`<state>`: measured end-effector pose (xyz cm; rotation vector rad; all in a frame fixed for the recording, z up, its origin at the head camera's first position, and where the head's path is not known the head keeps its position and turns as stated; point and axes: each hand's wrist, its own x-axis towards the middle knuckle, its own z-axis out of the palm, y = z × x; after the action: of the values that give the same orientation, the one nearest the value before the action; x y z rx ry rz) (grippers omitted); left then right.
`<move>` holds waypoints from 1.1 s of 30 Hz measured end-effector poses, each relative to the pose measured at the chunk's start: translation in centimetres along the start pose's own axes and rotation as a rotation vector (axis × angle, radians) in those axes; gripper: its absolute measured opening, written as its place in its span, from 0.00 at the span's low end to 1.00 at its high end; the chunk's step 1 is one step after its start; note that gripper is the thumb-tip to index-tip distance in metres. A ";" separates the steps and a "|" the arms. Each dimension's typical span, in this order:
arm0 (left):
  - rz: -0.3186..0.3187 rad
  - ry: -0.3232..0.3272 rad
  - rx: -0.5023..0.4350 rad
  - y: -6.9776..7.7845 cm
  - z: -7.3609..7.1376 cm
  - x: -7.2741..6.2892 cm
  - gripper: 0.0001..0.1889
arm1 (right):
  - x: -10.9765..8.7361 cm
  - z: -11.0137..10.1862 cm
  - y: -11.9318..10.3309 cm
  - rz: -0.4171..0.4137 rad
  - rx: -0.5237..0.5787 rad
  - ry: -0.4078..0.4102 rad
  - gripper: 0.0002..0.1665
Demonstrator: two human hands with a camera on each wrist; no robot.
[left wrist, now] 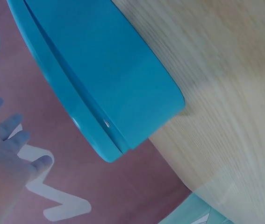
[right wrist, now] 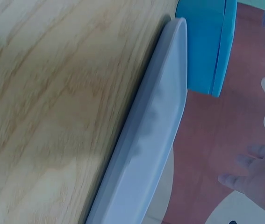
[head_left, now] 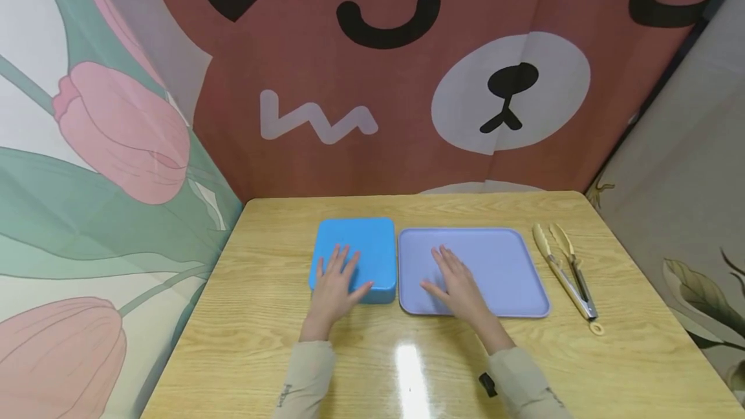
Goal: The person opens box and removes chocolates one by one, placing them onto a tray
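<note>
A blue lidded box (head_left: pixel 363 238) stands on the table, left of a lavender tray (head_left: pixel 495 264). My left hand (head_left: pixel 333 290) is over the front left part of the box with its fingers spread. In the left wrist view the hand (left wrist: pixel 6 154) shows apart from the box (left wrist: pixel 109 60), above its lid. My right hand (head_left: pixel 460 286) is over the left half of the tray, fingers straight and holding nothing. The right wrist view has that hand (right wrist: pixel 261 172) raised off the tray (right wrist: pixel 146 140), which carries a faint shadow.
Metal tongs (head_left: pixel 564 270) with cream-coloured tips lie spread to the right of the tray. Beneath everything is a wood-grain table (head_left: pixel 256 341). A printed bear curtain (head_left: pixel 396 83) hangs behind it, with flowered cloth (head_left: pixel 128 141) on the left. A small black object (head_left: pixel 487 385) is beside the right sleeve.
</note>
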<state>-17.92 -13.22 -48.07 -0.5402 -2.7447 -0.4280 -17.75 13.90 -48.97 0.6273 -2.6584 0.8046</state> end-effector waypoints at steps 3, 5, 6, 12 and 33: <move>0.002 0.008 -0.001 -0.3 -0.1 -0.1 0.35 | 0.1 0.4 -0.4 -0.015 0.005 -0.002 0.43; -0.002 0.012 -0.001 -0.5 -0.2 -0.2 0.35 | 0.2 0.7 -0.7 -0.019 0.002 -0.015 0.43; -0.006 0.012 -0.001 -0.6 -0.2 -0.2 0.35 | 0.2 0.9 -0.9 -0.019 0.002 -0.020 0.43; -0.034 0.004 -0.003 -1.4 -0.2 -0.5 0.35 | 0.6 1.7 -1.7 -0.012 0.014 -0.058 0.42; -0.081 0.014 -0.001 -3.5 -0.5 -1.5 0.35 | 1.2 3.7 -2.9 -0.020 0.056 -0.114 0.45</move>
<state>-17.88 -16.96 -48.89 -0.4259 -2.7605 -0.4510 -17.92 9.22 -50.18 0.7329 -2.7352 0.8650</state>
